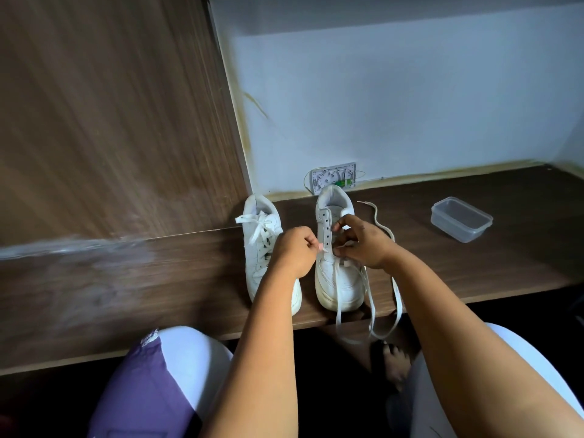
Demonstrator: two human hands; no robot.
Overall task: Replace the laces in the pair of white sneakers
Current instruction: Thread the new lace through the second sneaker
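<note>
Both hands work the right sneaker [339,279]: left hand [295,251] pinches the lace [369,298] tip, right hand [363,241] at three o'clock grips the lace.

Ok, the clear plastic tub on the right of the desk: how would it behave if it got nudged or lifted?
The clear plastic tub looks thin-walled and holds nothing visible, so it is probably very light. On the smooth wooden desk it would likely slide rather than tip, being low and wide. Its walls may flex under a squeeze.

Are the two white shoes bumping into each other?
Apart. The head view shows a strip of dark shelf between the left shoe and the right shoe, all the way down.
</note>
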